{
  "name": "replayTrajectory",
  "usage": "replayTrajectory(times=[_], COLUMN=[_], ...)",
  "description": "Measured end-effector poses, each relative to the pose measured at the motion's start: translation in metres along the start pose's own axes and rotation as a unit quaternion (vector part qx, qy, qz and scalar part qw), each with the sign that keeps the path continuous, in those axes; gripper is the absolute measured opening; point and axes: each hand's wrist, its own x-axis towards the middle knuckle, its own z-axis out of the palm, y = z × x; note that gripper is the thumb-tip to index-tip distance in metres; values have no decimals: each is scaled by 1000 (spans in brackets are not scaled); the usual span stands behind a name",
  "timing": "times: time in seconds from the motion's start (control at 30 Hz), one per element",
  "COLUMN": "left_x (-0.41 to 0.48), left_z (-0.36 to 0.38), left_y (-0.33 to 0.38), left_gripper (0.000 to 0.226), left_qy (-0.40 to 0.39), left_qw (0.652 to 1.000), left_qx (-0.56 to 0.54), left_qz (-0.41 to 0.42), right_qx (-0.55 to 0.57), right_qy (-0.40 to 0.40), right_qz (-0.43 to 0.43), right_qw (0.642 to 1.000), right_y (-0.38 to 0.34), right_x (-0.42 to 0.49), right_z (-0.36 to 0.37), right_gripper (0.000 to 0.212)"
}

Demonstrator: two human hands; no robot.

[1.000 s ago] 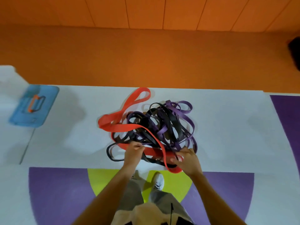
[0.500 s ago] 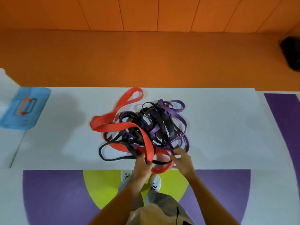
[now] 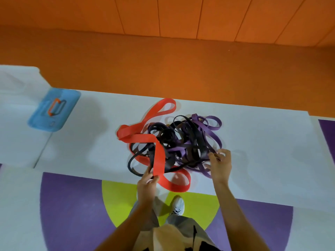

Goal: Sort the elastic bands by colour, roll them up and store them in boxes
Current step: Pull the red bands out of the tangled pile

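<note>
Two hands work the tangle (image 3: 181, 142) on the table (image 3: 253, 134). My left hand (image 3: 146, 185) still pinches the red band (image 3: 159, 156). My right hand (image 3: 221, 167) has shifted to the purple bands (image 3: 212, 124); I cannot tell whether it grips them. Separation is starting and nothing is sorted.

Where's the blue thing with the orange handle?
Head view: the blue case lies at the far left on the white surface, apart from the tangled bands, beyond the left hand.
</note>
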Motion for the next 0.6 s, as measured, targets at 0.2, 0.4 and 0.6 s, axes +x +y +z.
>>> replayTrajectory(times=[0.2, 0.4, 0.6], left_x=[14, 15, 24], left_z=[-19, -41, -66], left_y=[6, 5, -2], left_gripper=[17, 26, 31], left_qy=[38, 84, 186], left_qw=[984, 964, 939], left_qx=[-142, -218, -263], left_qz=[-100, -127, -119], right_qx=[-275, -449, -485], right_qy=[-152, -464, -458], right_qz=[-177, -319, -331], right_qw=[933, 694, 667], right_y=[3, 10, 22], right_x=[-19, -37, -37], right_z=[44, 94, 102], right_gripper=[45, 63, 41])
